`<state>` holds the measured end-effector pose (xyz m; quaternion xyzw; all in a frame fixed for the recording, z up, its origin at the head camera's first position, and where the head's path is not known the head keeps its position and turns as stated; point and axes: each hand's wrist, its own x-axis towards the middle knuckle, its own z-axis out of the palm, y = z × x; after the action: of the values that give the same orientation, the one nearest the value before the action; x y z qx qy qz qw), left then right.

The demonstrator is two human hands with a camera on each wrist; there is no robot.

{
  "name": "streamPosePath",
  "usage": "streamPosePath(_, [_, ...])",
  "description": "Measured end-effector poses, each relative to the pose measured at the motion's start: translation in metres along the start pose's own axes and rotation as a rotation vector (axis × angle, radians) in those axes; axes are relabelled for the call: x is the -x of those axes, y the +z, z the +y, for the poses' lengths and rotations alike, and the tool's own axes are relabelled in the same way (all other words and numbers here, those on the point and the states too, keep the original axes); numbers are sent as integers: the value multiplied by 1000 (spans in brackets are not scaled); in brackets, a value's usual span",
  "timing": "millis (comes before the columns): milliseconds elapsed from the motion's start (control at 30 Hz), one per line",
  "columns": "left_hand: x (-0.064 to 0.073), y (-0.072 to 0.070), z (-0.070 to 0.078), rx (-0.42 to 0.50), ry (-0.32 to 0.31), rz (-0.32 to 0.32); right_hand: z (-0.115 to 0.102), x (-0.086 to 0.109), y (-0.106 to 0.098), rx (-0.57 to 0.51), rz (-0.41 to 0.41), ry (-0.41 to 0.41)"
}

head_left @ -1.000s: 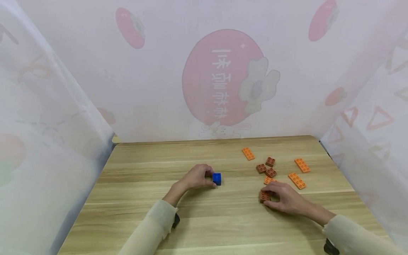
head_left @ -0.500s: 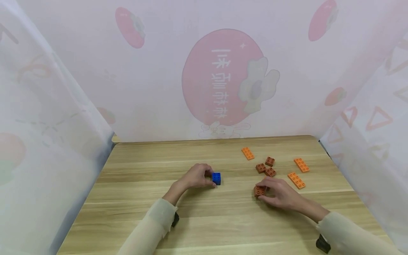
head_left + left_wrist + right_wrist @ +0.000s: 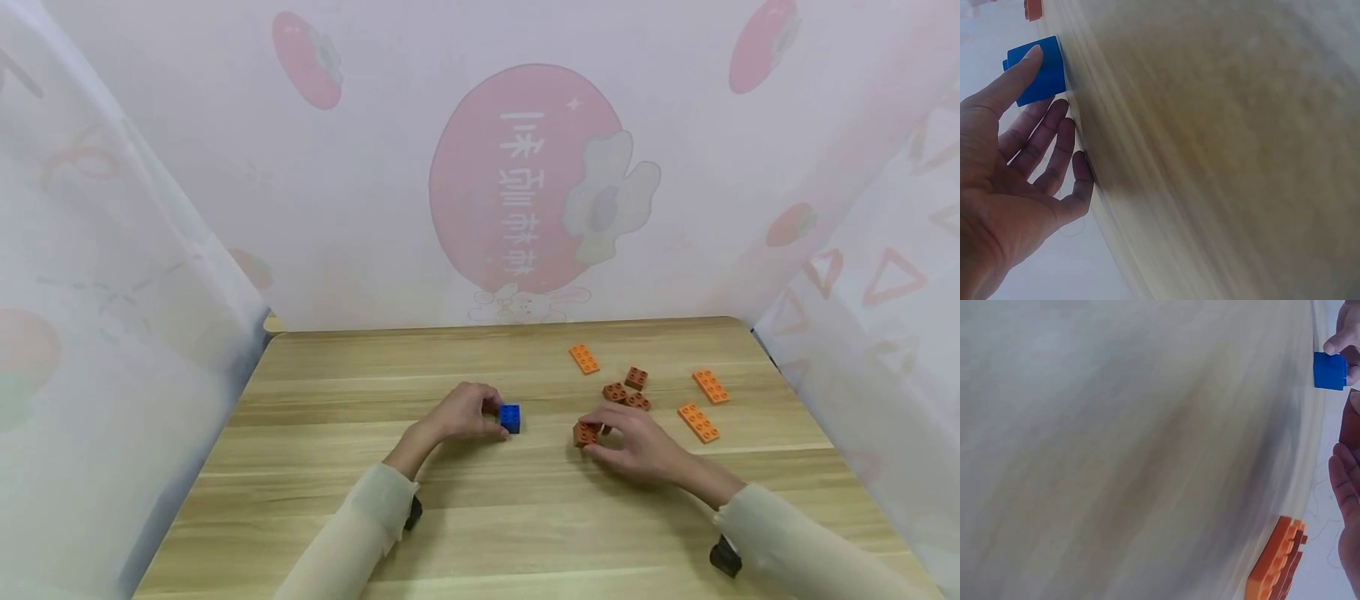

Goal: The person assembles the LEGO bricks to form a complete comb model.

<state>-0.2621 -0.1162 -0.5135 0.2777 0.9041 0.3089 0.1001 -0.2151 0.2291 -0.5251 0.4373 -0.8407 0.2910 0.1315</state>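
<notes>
My left hand (image 3: 463, 414) pinches a blue toy building brick (image 3: 510, 418) with two-by-two studs near the middle of the table. In the left wrist view the thumb lies on one side of that blue brick (image 3: 1047, 76), the other fingers loosely bent below it. A reddish-brown building brick (image 3: 584, 435) of similar size is pinched by the fingertips of my right hand (image 3: 633, 442), a short gap to the right of the blue one. The right wrist view catches only part of the right hand (image 3: 1349, 494) and the brown brick (image 3: 1351, 428) at its edge.
Three brown bricks, the nearest a brown brick (image 3: 638, 402), cluster just beyond my right hand. Three flat orange plates lie around them: a far orange plate (image 3: 583, 359) and two at right, including an orange plate (image 3: 698, 422). A printed white curtain (image 3: 360, 250) borders the wooden table (image 3: 480, 533).
My right hand has moved left and slightly away from me with the brown brick, nearing the blue one. An orange plate beside it has become hidden. The left hand stays in place.
</notes>
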Motion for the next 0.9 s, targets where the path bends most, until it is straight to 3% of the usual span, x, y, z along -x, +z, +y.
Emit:
streamPosePath(167, [0, -2, 1, 2, 1, -7, -3, -12, 4, -17, -1, 31])
streamPosePath(900, [-3, -3, 0, 2, 10, -14, -3, -49, 29, -103, 77, -3])
